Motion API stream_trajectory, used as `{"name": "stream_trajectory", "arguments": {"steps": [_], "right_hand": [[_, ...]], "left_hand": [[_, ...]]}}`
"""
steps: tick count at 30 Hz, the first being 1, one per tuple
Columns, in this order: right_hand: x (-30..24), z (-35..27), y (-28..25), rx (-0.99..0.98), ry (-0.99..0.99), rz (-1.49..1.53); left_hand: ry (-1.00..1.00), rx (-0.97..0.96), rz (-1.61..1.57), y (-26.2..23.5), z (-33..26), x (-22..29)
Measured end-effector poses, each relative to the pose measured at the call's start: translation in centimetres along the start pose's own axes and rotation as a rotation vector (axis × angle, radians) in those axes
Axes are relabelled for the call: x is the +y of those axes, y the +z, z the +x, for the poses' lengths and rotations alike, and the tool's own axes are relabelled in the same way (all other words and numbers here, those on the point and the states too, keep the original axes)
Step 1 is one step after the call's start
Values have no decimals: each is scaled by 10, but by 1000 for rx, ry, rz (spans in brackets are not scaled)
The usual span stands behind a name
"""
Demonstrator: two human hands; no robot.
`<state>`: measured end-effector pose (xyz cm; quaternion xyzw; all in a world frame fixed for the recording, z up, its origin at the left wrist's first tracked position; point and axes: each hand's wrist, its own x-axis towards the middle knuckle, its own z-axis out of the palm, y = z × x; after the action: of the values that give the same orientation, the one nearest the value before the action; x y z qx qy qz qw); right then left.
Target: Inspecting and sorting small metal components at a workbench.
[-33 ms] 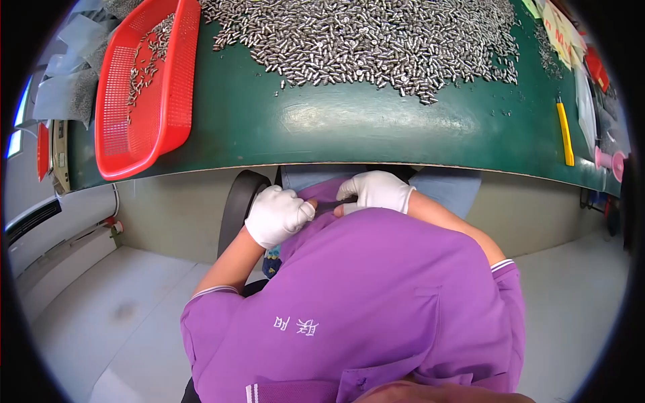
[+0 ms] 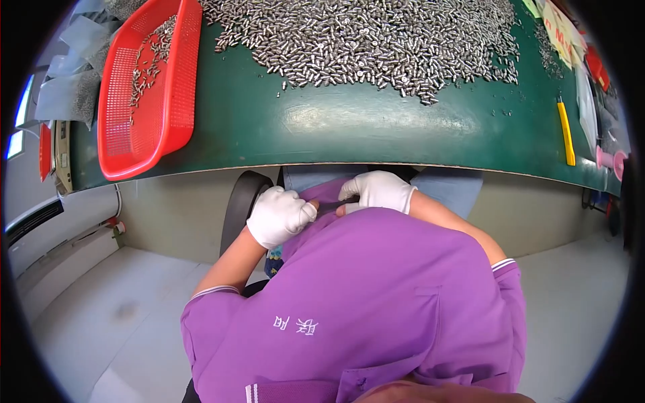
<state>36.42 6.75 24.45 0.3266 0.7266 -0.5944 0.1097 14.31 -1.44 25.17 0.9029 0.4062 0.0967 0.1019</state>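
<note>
Both my hands are in front of my waist, below the table's near edge, in white gloves that leave the thumb tips bare. My left hand (image 2: 281, 216) is curled into a fist, knuckles up, thumb toward the right hand. My right hand (image 2: 381, 192) is bent with thumb and fingers closed around a dark strip (image 2: 330, 205). This strip spans the gap between the two hands, against my purple shirt (image 2: 363, 289). Its ends are hidden in the gloves, and I cannot tell its material. Neither hand touches the table.
On the green table (image 2: 255, 134) lies a wide heap of small metal pins (image 2: 376, 47). A red plastic basket (image 2: 178, 114) with some pins stands at the left, beside filled clear bags (image 2: 64, 101). A yellow cutter knife (image 2: 566, 134) lies at the right. A black armrest (image 2: 238, 201) is beside my left hand.
</note>
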Motion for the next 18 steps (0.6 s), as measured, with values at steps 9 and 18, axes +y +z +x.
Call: {"name": "stream_trajectory", "arguments": {"steps": [9, 18], "right_hand": [[19, 11, 10, -63, -130, 3], [18, -3, 4, -5, -197, -104]], "left_hand": [[-23, -108, -21, -18, -13, 9], [-190, -39, 2, -16, -17, -2]]}}
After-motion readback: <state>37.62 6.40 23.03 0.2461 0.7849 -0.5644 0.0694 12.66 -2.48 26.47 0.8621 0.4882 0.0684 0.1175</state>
